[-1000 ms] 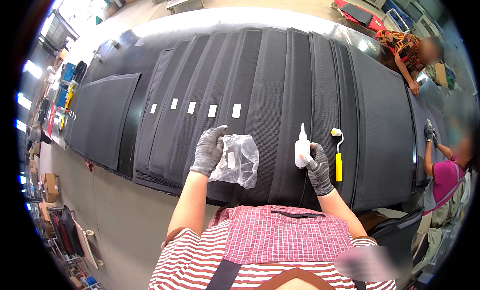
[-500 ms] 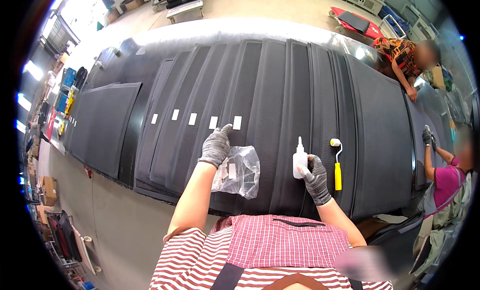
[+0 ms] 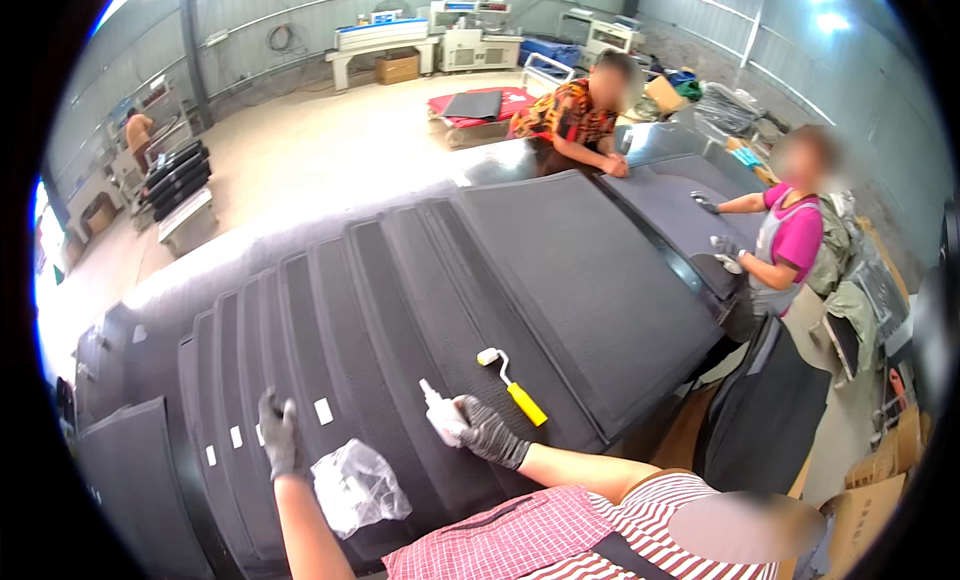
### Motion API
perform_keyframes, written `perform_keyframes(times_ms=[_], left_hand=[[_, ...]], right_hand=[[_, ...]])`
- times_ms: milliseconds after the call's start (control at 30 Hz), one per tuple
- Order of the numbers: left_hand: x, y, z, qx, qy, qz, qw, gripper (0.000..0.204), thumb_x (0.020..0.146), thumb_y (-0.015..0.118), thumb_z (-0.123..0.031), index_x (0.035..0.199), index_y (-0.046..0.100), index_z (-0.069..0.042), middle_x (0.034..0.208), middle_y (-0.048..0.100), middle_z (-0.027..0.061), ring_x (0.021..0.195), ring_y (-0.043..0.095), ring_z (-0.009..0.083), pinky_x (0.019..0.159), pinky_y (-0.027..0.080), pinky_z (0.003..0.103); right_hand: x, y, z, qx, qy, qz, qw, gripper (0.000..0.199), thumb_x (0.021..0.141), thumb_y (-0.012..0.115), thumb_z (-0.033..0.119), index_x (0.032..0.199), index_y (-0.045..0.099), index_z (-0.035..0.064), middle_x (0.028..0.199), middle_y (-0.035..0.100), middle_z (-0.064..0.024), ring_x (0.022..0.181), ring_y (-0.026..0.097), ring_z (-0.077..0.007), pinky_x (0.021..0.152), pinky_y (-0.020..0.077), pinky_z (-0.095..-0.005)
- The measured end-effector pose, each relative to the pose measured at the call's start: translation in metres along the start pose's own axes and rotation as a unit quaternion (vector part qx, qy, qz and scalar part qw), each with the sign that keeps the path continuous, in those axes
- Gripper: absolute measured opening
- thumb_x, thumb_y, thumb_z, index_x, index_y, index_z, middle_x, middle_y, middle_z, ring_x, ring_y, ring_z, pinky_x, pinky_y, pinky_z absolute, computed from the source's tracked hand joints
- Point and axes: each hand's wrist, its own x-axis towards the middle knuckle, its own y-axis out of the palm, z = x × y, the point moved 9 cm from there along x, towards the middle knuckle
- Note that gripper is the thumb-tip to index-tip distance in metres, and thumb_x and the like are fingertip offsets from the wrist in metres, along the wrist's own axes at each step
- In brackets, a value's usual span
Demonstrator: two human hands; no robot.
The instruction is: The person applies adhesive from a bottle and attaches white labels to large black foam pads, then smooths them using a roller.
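Note:
In my right hand [image 3: 487, 433], which wears a grey knit glove, a white squeeze bottle [image 3: 442, 417] is gripped, its narrow nozzle tilted up and to the left. My left hand [image 3: 283, 438], gloved the same way, is over the dark sheets with fingers and thumb apart and nothing visible in it. Close to its right, a small white label [image 3: 323, 411] lies on a black textured mat [image 3: 375, 350]. More white labels [image 3: 236, 437] run leftward across the overlapping mats, one partly behind my left hand. A clear plastic bag [image 3: 362, 485] with white pieces inside rests near my left forearm.
A small roller with a yellow handle [image 3: 526, 404] lies right of the bottle. Large dark sheets [image 3: 560, 280] cover the table's right part. Across the table, a person in a patterned shirt [image 3: 570, 115] leans in; another in a pink shirt [image 3: 797, 235] handles a grey sheet [image 3: 668, 205].
The view has swung to the right and up, showing more of the room and both co-workers. My left hand has moved off the label it was touching; the bottle stays in my right hand, now tilted.

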Motion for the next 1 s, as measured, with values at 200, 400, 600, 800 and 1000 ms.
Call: perform_keyframes(times_ms=[200, 400, 600, 800, 1000], left_hand=[[-0.153, 0.125, -0.291, -0.155, 0.233, 0.224, 0.933, 0.041, 0.095, 0.058, -0.018, 0.134, 0.053, -0.009, 0.114, 0.062, 0.0119, 0.104, 0.059, 0.017, 0.092, 0.048, 0.031], [-0.3, 0.172, -0.224, 0.025, 0.5, 0.484, 0.717, 0.032, 0.094, 0.055, -0.01, 0.125, 0.059, -0.004, 0.106, 0.065, 0.0119, 0.099, 0.063, 0.0194, 0.09, 0.052, 0.031], [-0.199, 0.003, -0.145, 0.056, 0.184, 0.175, 0.966, 0.028, 0.087, 0.064, 0.0, 0.115, 0.064, -0.003, 0.096, 0.067, 0.0122, 0.09, 0.067, 0.0247, 0.081, 0.055, 0.036], [-0.186, -0.05, -0.015, 0.259, 0.068, 0.06, 0.962, 0.025, 0.087, 0.066, -0.013, 0.111, 0.065, -0.004, 0.106, 0.064, 0.0165, 0.103, 0.06, 0.0347, 0.092, 0.049, 0.043], [-0.164, -0.027, -0.019, 0.197, 0.129, 0.016, 0.972, 0.026, 0.087, 0.066, -0.013, 0.112, 0.066, -0.005, 0.11, 0.064, 0.0171, 0.106, 0.06, 0.0356, 0.094, 0.048, 0.043]], right_hand=[[0.001, -0.021, -0.032, 0.321, 0.084, 0.005, 0.943, 0.04, 0.092, 0.064, 0.027, 0.12, 0.051, 0.0015, 0.097, 0.061, -0.0112, 0.081, 0.063, -0.0215, 0.071, 0.053, -0.0336], [-0.001, -0.014, 0.018, 0.247, 0.071, -0.027, 0.966, 0.047, 0.089, 0.069, 0.032, 0.121, 0.049, 0.0051, 0.091, 0.061, -0.0086, 0.066, 0.064, -0.0168, 0.056, 0.0532, -0.0276], [-0.007, -0.01, 0.024, 0.254, 0.089, -0.006, 0.963, 0.052, 0.089, 0.07, 0.032, 0.126, 0.048, 0.0039, 0.098, 0.06, -0.0083, 0.071, 0.064, -0.0165, 0.062, 0.0531, -0.0282], [-0.008, -0.025, 0.037, 0.159, 0.103, -0.007, 0.982, 0.039, 0.088, 0.071, 0.024, 0.118, 0.057, 0.0043, 0.103, 0.062, -0.0045, 0.091, 0.061, -0.0128, 0.081, 0.0498, -0.0282], [-0.003, -0.014, 0.042, 0.278, 0.179, 0.034, 0.943, 0.044, 0.089, 0.072, 0.026, 0.124, 0.056, 0.0032, 0.106, 0.064, -0.0075, 0.086, 0.065, -0.0164, 0.073, 0.0548, -0.0288]])
